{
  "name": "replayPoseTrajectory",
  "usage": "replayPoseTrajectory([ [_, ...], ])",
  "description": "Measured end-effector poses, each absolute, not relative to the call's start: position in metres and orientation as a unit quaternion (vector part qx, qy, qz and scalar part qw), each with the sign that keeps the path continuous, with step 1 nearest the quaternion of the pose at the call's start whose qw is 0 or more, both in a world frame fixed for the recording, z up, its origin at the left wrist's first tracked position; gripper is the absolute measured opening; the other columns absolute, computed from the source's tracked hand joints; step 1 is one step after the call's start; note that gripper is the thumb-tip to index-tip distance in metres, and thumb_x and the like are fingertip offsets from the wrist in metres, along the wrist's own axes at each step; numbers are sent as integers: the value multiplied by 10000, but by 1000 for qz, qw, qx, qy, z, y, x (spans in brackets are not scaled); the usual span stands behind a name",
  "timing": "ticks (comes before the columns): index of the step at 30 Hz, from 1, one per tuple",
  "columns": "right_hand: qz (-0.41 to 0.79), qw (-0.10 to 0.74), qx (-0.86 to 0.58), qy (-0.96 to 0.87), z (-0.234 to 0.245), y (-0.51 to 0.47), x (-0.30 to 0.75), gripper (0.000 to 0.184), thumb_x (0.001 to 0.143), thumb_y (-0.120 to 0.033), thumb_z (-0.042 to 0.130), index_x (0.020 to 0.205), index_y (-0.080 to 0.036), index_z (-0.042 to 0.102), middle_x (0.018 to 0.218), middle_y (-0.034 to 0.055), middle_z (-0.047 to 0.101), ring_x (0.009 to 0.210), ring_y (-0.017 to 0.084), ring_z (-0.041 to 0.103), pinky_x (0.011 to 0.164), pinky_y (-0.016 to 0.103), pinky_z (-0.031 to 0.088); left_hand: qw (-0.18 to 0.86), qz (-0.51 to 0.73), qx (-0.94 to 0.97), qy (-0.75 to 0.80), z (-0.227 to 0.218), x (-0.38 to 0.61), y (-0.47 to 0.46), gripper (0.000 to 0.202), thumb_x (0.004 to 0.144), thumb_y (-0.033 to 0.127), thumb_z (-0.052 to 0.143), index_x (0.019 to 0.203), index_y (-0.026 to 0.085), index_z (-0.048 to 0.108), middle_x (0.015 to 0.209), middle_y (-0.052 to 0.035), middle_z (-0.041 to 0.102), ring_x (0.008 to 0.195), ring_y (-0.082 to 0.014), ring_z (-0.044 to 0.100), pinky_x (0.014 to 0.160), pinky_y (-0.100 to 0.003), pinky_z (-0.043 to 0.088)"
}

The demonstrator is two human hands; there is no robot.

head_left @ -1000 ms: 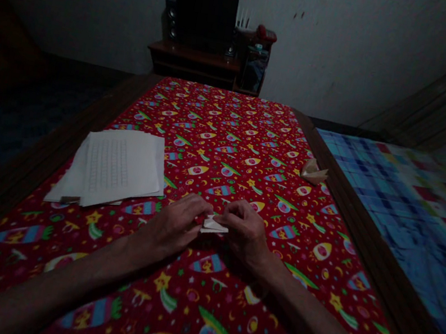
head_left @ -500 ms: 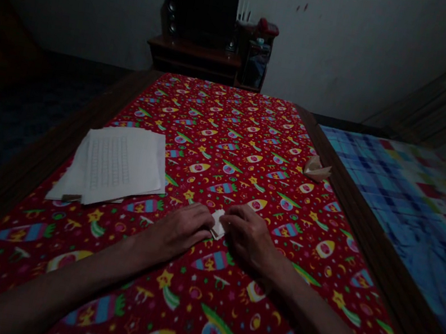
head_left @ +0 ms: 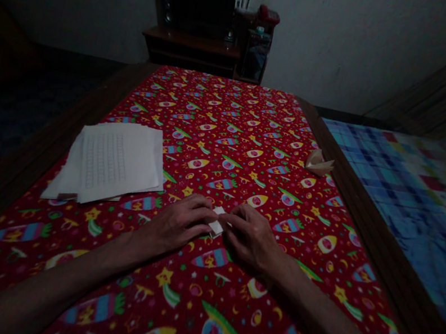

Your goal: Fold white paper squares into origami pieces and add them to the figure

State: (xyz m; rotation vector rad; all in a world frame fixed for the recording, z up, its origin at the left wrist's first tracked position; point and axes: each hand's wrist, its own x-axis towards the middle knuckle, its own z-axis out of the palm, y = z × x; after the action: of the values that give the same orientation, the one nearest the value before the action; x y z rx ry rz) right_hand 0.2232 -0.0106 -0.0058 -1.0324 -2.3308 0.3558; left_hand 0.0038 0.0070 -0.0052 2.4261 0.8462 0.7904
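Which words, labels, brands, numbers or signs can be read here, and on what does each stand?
None can be read.
Paper stack: columns of marks on the top sheet, too small and faint to read.
Small white paper between the left hand and right hand: no legible text.
Patterned red cloth: rockets and stars, no readable lettering.

Folded paper (head_left: 216,228) (small, white) between left hand (head_left: 187,220) and right hand (head_left: 252,233)
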Motion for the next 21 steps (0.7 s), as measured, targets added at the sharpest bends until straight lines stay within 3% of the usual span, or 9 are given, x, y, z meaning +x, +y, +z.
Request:
replayPoseTrajectory([
  [6,130,236,-389,-881,-1,-13,223,216,893,-270,501,1064,-206,617,829,47,526,754,159,479,658,279,403,249,264,881,304,-4,2,7,112,899,255,509,931,186,592,956,-51,587,924,-168,559,805,-308,472],
  [10,143,211,-393,-883,0,-13,223,197,910,-282,473,1038,-199,599,872,59,528,796,169,481,700,289,410,253,251,881,312,-3,2,7,119,903,269,506,964,194,576,946,-44,585,913,-168,551,800,-301,459],
  [15,156,224,-399,-875,-4,-11,223,136,921,-218,418,928,-174,546,849,58,526,780,166,467,698,284,403,230,216,901,297,-2,4,10,208,932,278,443,1074,197,571,958,-53,576,916,-173,542,799,-294,446],
  [21,157,237,-397,-873,-7,-11,222,121,926,-199,402,893,-173,515,847,57,530,780,164,464,712,283,392,215,162,925,267,7,6,12,196,945,265,395,956,186,575,902,-45,569,856,-173,521,761,-288,411],
])
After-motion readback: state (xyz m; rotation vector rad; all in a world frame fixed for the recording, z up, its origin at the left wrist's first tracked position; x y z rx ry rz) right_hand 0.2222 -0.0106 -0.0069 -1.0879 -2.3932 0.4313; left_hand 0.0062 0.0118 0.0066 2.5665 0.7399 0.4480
